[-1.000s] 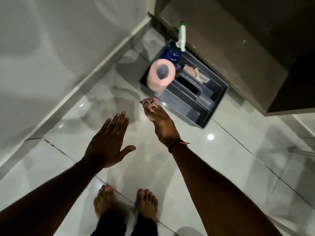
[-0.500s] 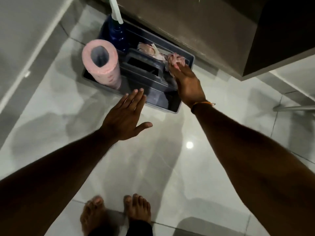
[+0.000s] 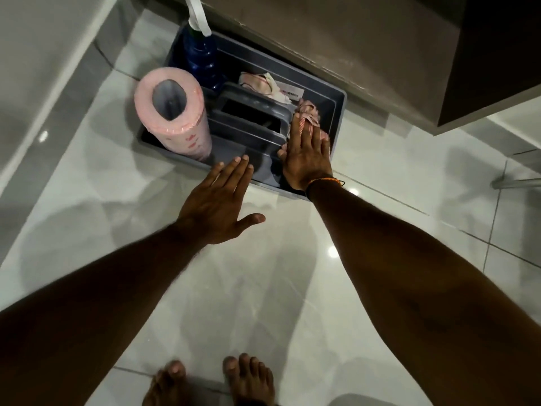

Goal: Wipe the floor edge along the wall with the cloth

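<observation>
A crumpled red-and-white striped cloth (image 3: pixel 308 112) lies in the right end of a grey caddy (image 3: pixel 339 118) on the floor. My right hand (image 3: pixel 307 155) rests on it with fingers stretched out, the cloth bunched under and around the fingertips. My left hand (image 3: pixel 218 205) hovers open and flat, fingers apart, just in front of the caddy's near rim and holding nothing. The wall's skirting (image 3: pixel 58 92) runs along the floor edge at the left.
The caddy also holds a pink paper roll (image 3: pixel 175 112), a blue spray bottle (image 3: pixel 202 60) and another crumpled rag (image 3: pixel 260 83). It sits against a brown cabinet base (image 3: pixel 336 39). My bare feet (image 3: pixel 248 379) stand on glossy white tiles. A metal leg (image 3: pixel 515 183) is at the right.
My right hand carried the cloth forward over the caddy and lowered it into the right compartment, fingers flattening on it. My left hand followed toward the caddy's front. The view moved closer.
</observation>
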The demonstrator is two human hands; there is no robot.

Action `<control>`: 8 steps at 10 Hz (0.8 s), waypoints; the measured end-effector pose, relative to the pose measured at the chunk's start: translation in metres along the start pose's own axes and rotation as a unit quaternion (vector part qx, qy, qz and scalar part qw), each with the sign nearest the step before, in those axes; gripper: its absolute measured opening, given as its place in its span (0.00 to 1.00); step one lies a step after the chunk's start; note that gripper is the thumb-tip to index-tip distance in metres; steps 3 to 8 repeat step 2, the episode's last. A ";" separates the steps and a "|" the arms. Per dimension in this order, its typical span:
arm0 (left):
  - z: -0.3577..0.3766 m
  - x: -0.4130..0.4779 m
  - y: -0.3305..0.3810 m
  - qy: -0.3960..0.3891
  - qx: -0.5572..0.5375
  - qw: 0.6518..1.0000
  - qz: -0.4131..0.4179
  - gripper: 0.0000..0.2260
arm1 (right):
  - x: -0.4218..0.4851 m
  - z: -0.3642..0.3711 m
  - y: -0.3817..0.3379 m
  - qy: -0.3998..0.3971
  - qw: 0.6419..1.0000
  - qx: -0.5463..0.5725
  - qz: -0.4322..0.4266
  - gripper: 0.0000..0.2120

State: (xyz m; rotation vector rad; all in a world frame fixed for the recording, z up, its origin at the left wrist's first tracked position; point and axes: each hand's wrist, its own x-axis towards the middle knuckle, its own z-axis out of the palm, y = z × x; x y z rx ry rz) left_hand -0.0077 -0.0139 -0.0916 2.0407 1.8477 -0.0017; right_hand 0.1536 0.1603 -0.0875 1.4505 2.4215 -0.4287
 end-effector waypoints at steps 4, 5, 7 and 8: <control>-0.048 0.000 0.007 0.049 0.024 0.998 0.004 0.48 | -0.020 -0.039 -0.005 0.016 1.000 0.013 0.005 0.33; -0.048 0.000 0.007 0.049 0.024 0.998 0.004 0.48 | -0.020 -0.039 -0.005 0.016 1.000 0.013 0.005 0.33; -0.048 0.000 0.007 0.049 0.024 0.998 0.004 0.48 | -0.020 -0.039 -0.005 0.016 1.000 0.013 0.005 0.33; -0.048 0.000 0.007 0.049 0.024 0.998 0.004 0.48 | -0.020 -0.039 -0.005 0.016 1.000 0.013 0.005 0.33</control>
